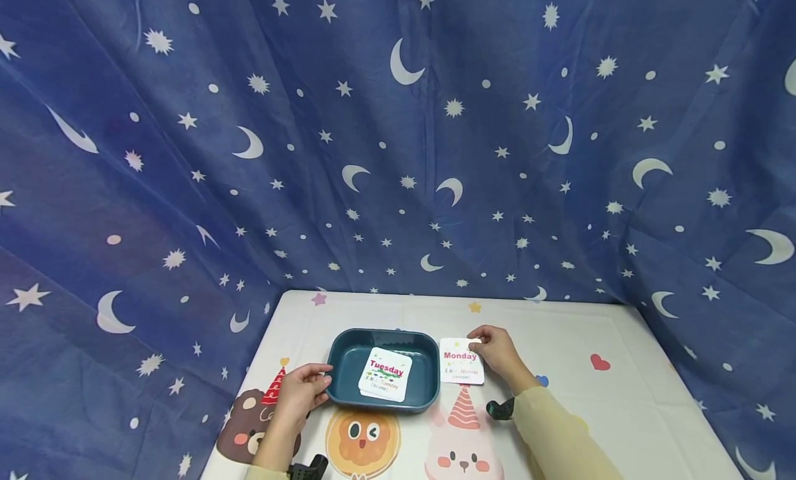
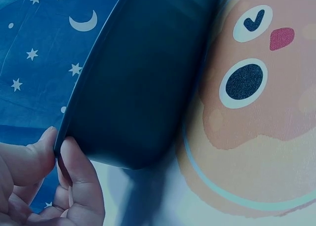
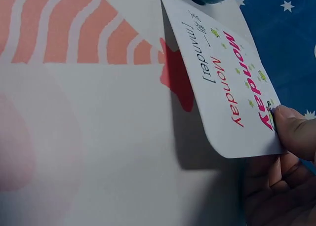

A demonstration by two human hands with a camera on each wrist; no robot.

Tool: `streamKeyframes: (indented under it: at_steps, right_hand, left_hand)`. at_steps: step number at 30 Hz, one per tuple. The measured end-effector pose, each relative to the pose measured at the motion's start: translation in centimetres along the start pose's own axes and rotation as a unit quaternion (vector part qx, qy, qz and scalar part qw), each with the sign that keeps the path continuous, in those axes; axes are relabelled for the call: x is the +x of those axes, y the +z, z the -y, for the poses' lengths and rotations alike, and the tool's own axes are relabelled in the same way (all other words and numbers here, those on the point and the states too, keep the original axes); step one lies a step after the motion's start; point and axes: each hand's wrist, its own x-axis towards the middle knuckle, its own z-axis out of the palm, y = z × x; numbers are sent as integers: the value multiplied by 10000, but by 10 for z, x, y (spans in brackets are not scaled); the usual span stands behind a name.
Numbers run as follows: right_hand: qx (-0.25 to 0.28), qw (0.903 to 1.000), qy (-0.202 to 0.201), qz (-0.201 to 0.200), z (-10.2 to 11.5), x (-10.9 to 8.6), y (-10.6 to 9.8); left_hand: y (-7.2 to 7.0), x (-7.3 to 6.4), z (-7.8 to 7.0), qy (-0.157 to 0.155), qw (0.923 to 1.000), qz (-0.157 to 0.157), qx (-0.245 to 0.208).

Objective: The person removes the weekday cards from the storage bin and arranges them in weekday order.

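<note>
A dark teal tray (image 1: 429,397) with raised walls stands on the table. Inside it lies a small stack of white cards, with a Tuesday card (image 1: 385,375) on top. My left hand (image 1: 302,391) pinches the tray's left rim between thumb and fingers, as the left wrist view also shows. Just right of the tray, my right hand (image 1: 495,349) holds a Monday card (image 1: 461,362) by its right edge. In the right wrist view the thumb lies on the card's face (image 3: 224,83) with fingers beneath, and the card is tilted above the tablecloth, casting a shadow.
A white tablecloth (image 1: 597,404) printed with cartoon animals, hearts and stars covers the table. Blue curtains (image 1: 398,155) with moons and stars hang behind and at both sides. Black wrist devices (image 1: 499,409) sit on both wrists.
</note>
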Motion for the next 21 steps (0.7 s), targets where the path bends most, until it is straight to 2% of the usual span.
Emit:
streamKeyframes:
  at_steps: [9,21]
  right_hand:
    - [-581,9983,27,-73,-1,2,2]
    - [-756,9970,26,-180,-1,1,1]
  left_hand:
    - [-1,0,0,-9,10000,39,23]
    - [-1,1,1,30,10000,39,-4]
